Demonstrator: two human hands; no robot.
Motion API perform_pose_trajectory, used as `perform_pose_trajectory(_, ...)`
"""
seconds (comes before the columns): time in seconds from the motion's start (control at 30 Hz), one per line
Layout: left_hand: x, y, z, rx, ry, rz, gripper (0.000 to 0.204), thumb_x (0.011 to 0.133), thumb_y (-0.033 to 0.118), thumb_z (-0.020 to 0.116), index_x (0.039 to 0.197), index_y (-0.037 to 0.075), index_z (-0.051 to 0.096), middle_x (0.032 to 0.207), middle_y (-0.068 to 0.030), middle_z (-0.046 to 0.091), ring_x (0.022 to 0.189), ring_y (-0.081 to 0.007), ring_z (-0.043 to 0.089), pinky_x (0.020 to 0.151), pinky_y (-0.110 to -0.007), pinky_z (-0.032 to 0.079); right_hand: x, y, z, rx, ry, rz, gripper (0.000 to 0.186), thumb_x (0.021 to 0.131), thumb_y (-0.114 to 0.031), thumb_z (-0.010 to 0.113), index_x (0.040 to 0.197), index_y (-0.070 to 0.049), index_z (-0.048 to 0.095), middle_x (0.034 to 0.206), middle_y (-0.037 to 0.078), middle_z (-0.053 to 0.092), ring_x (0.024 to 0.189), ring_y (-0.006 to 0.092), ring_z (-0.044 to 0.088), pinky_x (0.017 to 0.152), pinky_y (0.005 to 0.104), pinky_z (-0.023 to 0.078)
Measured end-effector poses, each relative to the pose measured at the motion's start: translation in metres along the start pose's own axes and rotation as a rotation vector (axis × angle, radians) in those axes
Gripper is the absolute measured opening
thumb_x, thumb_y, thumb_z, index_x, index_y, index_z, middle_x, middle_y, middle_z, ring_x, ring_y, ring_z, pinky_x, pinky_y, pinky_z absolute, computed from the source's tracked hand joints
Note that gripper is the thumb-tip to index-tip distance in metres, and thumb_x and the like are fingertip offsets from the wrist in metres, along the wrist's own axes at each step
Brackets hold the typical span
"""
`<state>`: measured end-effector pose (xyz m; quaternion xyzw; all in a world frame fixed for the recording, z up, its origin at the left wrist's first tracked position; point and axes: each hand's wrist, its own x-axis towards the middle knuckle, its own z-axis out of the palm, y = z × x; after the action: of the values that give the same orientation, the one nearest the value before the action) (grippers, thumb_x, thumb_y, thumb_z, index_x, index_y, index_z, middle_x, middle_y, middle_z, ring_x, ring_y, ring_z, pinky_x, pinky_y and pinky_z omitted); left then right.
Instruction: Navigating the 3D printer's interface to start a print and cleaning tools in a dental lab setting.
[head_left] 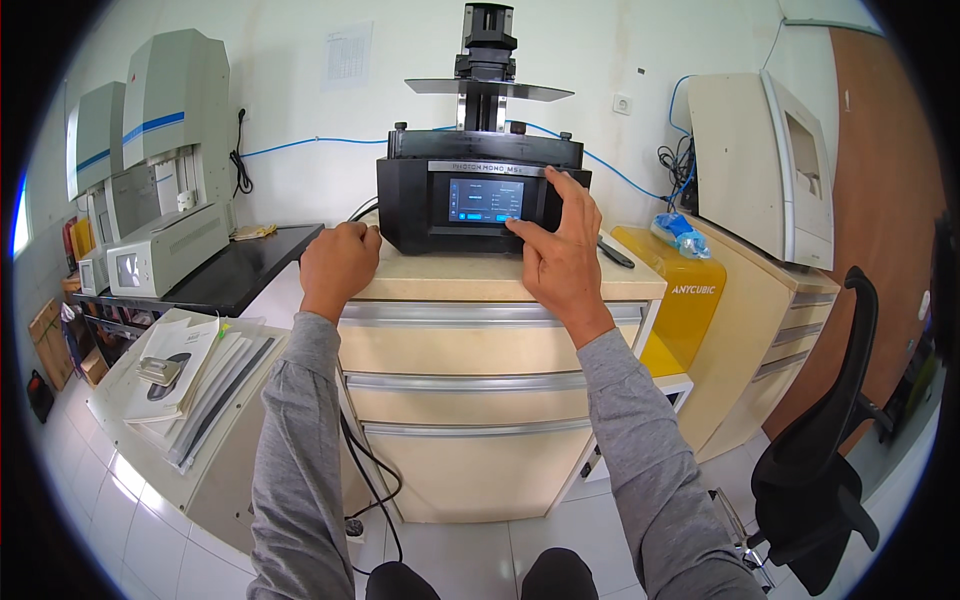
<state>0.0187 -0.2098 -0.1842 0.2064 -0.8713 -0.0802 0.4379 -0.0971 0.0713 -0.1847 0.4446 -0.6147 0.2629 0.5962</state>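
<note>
A black resin printer (410, 215) with a tall column and a metal plate on top stands on a cream drawer cabinet (465, 400). On its front is a lit touchscreen (480, 195). My right hand (560, 260) is open, one fingertip touching the screen's lower right and another finger raised at the bezel's upper right. My left hand (336, 260) is closed at the cabinet top's left end, beside the printer, its fingers curled down; what they grip, if anything, is hidden. A dark flat tool (618, 255) lies right of the printer.
Bench instruments (165, 110) are at left, above a low surface with papers (170, 390). At right are a yellow machine (680, 310), a beige cased machine (745, 160) and a black chair (810, 460). Black cables (370, 470) hang down to the floor beside the cabinet.
</note>
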Motion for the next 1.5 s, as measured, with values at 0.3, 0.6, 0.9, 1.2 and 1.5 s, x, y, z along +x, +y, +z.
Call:
perform_pose_trajectory(0.3, -0.0001, -0.0010, -0.0010, 0.000, 0.003, -0.002, 0.039, 0.102, 0.039, 0.055, 0.099, 0.011, 0.082, 0.093, -0.0209, 0.078, 0.090, -0.0447, 0.074, 0.083, -0.055, 0.058, 0.0005, -0.0011, 0.0008, 0.005, 0.001, 0.004, 0.016, 0.082, -0.003, 0.073, 0.091, -0.011, 0.084, 0.155, 0.021, 0.048, 0.145, 0.0452, 0.042, 0.123, 0.0580, 0.030)
perform_pose_trajectory(0.6, -0.0012, 0.0009, -0.0021, 0.002, 0.002, 0.005, 0.040, 0.102, 0.039, 0.054, 0.098, 0.010, 0.081, 0.093, -0.0211, 0.078, 0.089, -0.0447, 0.074, 0.083, -0.055, 0.059, 0.0016, -0.0016, -0.0010, -0.011, -0.035, -0.002, 0.023, 0.082, -0.004, 0.073, 0.098, -0.014, 0.086, 0.158, 0.020, 0.045, 0.146, 0.0447, 0.040, 0.124, 0.0583, 0.029)
perform_pose_trajectory(0.9, -0.0011, 0.0017, -0.0006, -0.010, 0.002, 0.014, 0.040, 0.102, 0.039, 0.054, 0.097, 0.010, 0.081, 0.093, -0.0211, 0.077, 0.089, -0.0447, 0.073, 0.083, -0.055, 0.059, 0.0013, -0.0017, -0.0016, -0.024, -0.072, 0.020, 0.026, 0.084, -0.004, 0.074, 0.101, -0.017, 0.088, 0.161, 0.018, 0.043, 0.149, 0.0430, 0.038, 0.126, 0.0576, 0.027)
perform_pose_trajectory(1.2, -0.0016, 0.0010, -0.0031, -0.007, -0.001, -0.009, 0.040, 0.102, 0.039, 0.055, 0.098, 0.010, 0.081, 0.093, -0.0211, 0.078, 0.090, -0.0448, 0.074, 0.084, -0.054, 0.058, 0.0018, -0.0021, 0.0004, -0.029, -0.060, 0.008, 0.026, 0.083, -0.003, 0.073, 0.100, -0.016, 0.087, 0.159, 0.020, 0.044, 0.148, 0.0435, 0.040, 0.125, 0.0600, 0.026)
perform_pose_trajectory(1.5, -0.0005, 0.0009, -0.0014, -0.015, 0.003, 0.006, 0.040, 0.102, 0.039, 0.054, 0.099, 0.010, 0.082, 0.094, -0.0211, 0.078, 0.092, -0.0445, 0.073, 0.084, -0.054, 0.058, -0.0009, 0.0016, 0.0005, 0.054, 0.024, -0.015, 0.018, 0.082, -0.002, 0.072, 0.093, -0.010, 0.084, 0.151, 0.022, 0.050, 0.141, 0.0445, 0.047, 0.121, 0.0585, 0.033)
